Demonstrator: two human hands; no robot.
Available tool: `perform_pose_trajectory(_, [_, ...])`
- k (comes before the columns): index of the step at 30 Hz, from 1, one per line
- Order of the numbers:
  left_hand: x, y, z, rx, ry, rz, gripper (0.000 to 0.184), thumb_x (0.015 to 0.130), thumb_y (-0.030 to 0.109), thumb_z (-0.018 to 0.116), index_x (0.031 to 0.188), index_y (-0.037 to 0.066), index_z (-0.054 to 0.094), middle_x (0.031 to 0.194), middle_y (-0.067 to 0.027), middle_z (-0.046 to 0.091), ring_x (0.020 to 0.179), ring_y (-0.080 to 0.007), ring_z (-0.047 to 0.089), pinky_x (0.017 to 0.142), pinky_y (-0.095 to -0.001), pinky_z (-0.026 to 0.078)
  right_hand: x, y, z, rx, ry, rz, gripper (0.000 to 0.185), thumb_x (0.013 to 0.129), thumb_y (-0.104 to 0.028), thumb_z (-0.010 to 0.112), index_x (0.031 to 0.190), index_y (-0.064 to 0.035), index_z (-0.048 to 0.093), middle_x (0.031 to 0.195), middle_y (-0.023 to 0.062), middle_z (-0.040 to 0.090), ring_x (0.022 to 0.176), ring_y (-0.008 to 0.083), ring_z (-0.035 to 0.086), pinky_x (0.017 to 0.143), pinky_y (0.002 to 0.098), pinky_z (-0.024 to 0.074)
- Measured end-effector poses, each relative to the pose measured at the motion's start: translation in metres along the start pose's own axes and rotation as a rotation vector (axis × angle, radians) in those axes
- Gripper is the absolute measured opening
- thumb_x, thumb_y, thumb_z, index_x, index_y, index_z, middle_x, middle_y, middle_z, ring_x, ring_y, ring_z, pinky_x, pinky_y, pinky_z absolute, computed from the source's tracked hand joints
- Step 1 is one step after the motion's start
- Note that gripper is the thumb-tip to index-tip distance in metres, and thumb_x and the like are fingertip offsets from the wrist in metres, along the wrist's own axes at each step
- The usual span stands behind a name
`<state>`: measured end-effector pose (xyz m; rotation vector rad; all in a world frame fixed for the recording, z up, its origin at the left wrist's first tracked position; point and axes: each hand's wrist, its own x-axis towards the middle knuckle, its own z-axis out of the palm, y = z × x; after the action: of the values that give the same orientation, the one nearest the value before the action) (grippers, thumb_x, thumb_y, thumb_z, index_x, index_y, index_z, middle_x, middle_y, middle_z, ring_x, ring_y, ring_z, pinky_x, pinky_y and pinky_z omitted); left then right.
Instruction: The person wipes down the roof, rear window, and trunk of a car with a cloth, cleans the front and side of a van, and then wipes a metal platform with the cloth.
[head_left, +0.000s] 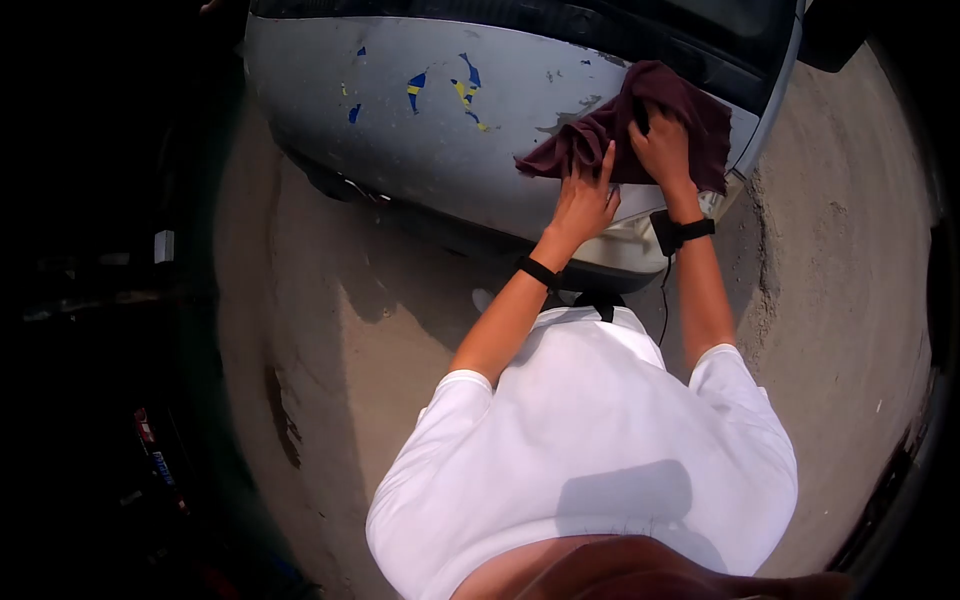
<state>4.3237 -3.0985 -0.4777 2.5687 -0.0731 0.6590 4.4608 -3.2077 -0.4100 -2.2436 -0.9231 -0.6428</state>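
Observation:
A dark maroon cloth (705, 125) lies bunched over the right part of a silver-grey car hood (330, 110). My left hand (585, 205) is at the cloth's lower left, some fingers closed in its folds and one finger stretched forward. Higher up and to the right, my right hand (663, 150) has its fingers bent into the cloth, gripping it against the hood. The fingertips of both hands are partly hidden by fabric. Worn paint and torn blue-and-yellow sticker scraps (415, 92) mark the hood left of the cloth.
Beneath my forearms is the car's headlight (625, 245). The dark windshield base (520, 15) borders the hood at the top. Sandy concrete ground (830, 290) surrounds the car. A black box strapped to my right wrist has a cable (664, 300) hanging down to my waist.

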Motion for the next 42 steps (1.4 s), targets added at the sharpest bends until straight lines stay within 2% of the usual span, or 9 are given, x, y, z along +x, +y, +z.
perform_pose_trajectory(7, [-0.051, -0.127, -0.079, 0.090, 0.038, -0.040, 0.076, 0.088, 0.025, 0.067, 0.145, -0.006, 0.027, 0.130, -0.0353, 0.045, 0.123, -0.0512, 0.041, 0.106, -0.0600, 0.030, 0.010, -0.135, 0.129, -0.124, -0.150, -0.009, 0.035, 0.088, -0.036, 0.060, 0.111, -0.0111, 0.067, 0.098, 0.0139, 0.069, 0.084, 0.0312, 0.068, 0.071, 0.0437, 0.0538])
perform_pose_trajectory(13, [-0.146, -0.196, -0.107, 0.025, -0.097, -0.372, 0.065, 0.087, 0.017, 0.066, 0.138, -0.007, 0.034, 0.103, -0.0351, 0.059, 0.101, -0.0519, 0.056, 0.088, -0.0553, 0.046, -0.013, -0.224, 0.203, 0.014, -0.306, -0.176, 0.034, 0.086, -0.032, 0.060, 0.113, -0.0118, 0.065, 0.102, 0.0116, 0.067, 0.089, 0.0303, 0.066, 0.072, 0.0432, 0.0518])
perform_pose_trajectory(20, [-0.235, -0.268, -0.101, -0.279, -0.259, -0.710, 0.067, 0.086, 0.015, 0.063, 0.142, -0.010, 0.033, 0.122, -0.0369, 0.053, 0.114, -0.0515, 0.052, 0.098, -0.0522, 0.044, -0.072, -0.279, 0.309, 0.090, -0.453, -0.576, 0.032, 0.080, -0.019, 0.062, 0.111, -0.0125, 0.064, 0.101, 0.0088, 0.068, 0.094, 0.0277, 0.066, 0.080, 0.0415, 0.0516])
perform_pose_trajectory(22, [-0.243, -0.269, -0.114, -0.266, -0.268, -0.735, 0.066, 0.087, 0.015, 0.062, 0.142, -0.010, 0.034, 0.126, -0.0366, 0.051, 0.117, -0.0510, 0.051, 0.100, -0.0508, 0.043, -0.081, -0.284, 0.318, 0.064, -0.600, -0.529, 0.032, 0.078, -0.016, 0.061, 0.110, -0.0132, 0.064, 0.103, 0.0077, 0.067, 0.099, 0.0267, 0.065, 0.084, 0.0415, 0.0510])
perform_pose_trajectory(28, [-0.213, -0.257, -0.154, -0.227, -0.133, -0.674, 0.061, 0.091, 0.014, 0.059, 0.143, -0.007, 0.037, 0.134, -0.0347, 0.047, 0.123, -0.0488, 0.049, 0.105, -0.0468, 0.041, -0.035, -0.282, 0.269, 0.045, -0.372, -0.452, 0.040, 0.078, -0.029, 0.065, 0.116, -0.0154, 0.062, 0.114, 0.0063, 0.066, 0.106, 0.0269, 0.063, 0.094, 0.0414, 0.0482])
perform_pose_trajectory(31, [-0.171, -0.224, -0.185, -0.382, 0.036, -0.466, 0.060, 0.091, 0.009, 0.058, 0.146, -0.002, 0.037, 0.136, -0.0300, 0.049, 0.127, -0.0468, 0.048, 0.105, -0.0454, 0.041, 0.033, -0.272, 0.219, -0.075, -0.663, 0.020, 0.047, 0.090, -0.048, 0.057, 0.123, -0.0159, 0.063, 0.105, 0.0139, 0.071, 0.101, 0.0336, 0.066, 0.086, 0.0492, 0.0519])
perform_pose_trajectory(34, [-0.151, -0.197, -0.200, -0.429, 0.172, -0.312, 0.056, 0.091, 0.005, 0.057, 0.145, 0.005, 0.041, 0.136, -0.0230, 0.052, 0.126, -0.0430, 0.051, 0.104, -0.0431, 0.043, 0.082, -0.206, 0.197, -0.227, -0.371, 0.107, 0.048, 0.095, -0.050, 0.050, 0.122, -0.0129, 0.063, 0.103, 0.0175, 0.071, 0.085, 0.0380, 0.069, 0.073, 0.0500, 0.0560])
perform_pose_trajectory(36, [-0.152, -0.185, -0.211, -0.594, 0.025, -0.295, 0.051, 0.091, 0.004, 0.058, 0.141, 0.006, 0.047, 0.133, -0.0198, 0.055, 0.121, -0.0356, 0.058, 0.103, -0.0391, 0.045, 0.110, -0.196, 0.159, -0.190, -0.338, 0.233, 0.050, 0.095, -0.037, 0.051, 0.140, -0.0152, 0.050, 0.140, 0.0196, 0.052, 0.118, 0.0404, 0.057, 0.100, 0.0511, 0.0460])
perform_pose_trajectory(42, [-0.203, -0.194, -0.221, -0.670, -0.030, -0.467, 0.037, 0.093, 0.005, 0.058, 0.130, 0.005, 0.055, 0.122, -0.0152, 0.061, 0.108, -0.0268, 0.065, 0.090, -0.0348, 0.052, 0.119, -0.206, 0.200, -0.146, -0.090, 0.231, 0.050, 0.098, -0.039, 0.049, 0.140, -0.0111, 0.050, 0.130, 0.0212, 0.060, 0.112, 0.0373, 0.062, 0.094, 0.0476, 0.0496])
